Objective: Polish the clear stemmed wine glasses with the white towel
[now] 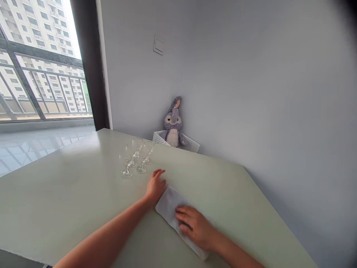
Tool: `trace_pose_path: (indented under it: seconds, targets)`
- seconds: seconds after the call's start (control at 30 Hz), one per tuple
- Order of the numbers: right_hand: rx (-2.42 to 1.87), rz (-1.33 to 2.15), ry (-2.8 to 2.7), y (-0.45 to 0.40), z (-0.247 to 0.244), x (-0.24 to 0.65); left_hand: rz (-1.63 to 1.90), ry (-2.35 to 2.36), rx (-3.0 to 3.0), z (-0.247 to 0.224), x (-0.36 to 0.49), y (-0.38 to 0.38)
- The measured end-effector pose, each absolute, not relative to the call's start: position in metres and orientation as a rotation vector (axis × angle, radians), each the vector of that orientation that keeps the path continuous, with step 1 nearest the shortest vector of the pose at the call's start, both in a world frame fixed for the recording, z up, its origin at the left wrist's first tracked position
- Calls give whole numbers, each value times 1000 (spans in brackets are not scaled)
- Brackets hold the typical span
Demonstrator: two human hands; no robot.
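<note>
White cloth (pixel 167 203), folded into a long strip, lies on the near side of the pale green table (pixel 83 193), slanting from far left to near right. From my seat at the far end of the feed I see my right hand (pixel 193 227) laid over the cloth's middle, fingers pointing left and reaching across it, a gap showing between them and the thumb. They rest on top of the fabric rather than pinching it; slight blur hides how hard they press. My left hand (pixel 156 186) sits just beside the cloth's far-left end, empty, its fingers stretched toward the far side and the thumb apart; I can't tell whether the fingertips touch the tabletop. Near that hand, on its far left, clear stemmed glasses (pixel 141 170) stand upright in a cluster. Beyond the far edge, a plush toy (pixel 173 137) sits in a white perforated basket (pixel 191 145).
</note>
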State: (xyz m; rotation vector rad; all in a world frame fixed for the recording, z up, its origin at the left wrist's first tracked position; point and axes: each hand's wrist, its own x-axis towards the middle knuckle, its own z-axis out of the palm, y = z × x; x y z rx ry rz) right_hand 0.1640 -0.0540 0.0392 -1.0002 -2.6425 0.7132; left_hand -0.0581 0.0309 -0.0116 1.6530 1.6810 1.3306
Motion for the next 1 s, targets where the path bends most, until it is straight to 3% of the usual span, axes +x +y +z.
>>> trace_pose_path:
  seconds: [0.17, 0.5, 0.73, 1.0]
  targets:
    - [-994, 638, -2829, -52, 21, 163, 1541, 1691, 1201, -13, -80, 49]
    - [-1462, 386, -2620, 105, 4, 155, 1202, 1823, 1436, -9, -74, 39]
    - [-2125, 170, -2121, 163, 10, 282, 1155, 1878, 1454, -7, -78, 43]
    - [-2577, -41, -1511, 97, -1, 433, 1133, 1924, 1475, -5, -75, 42]
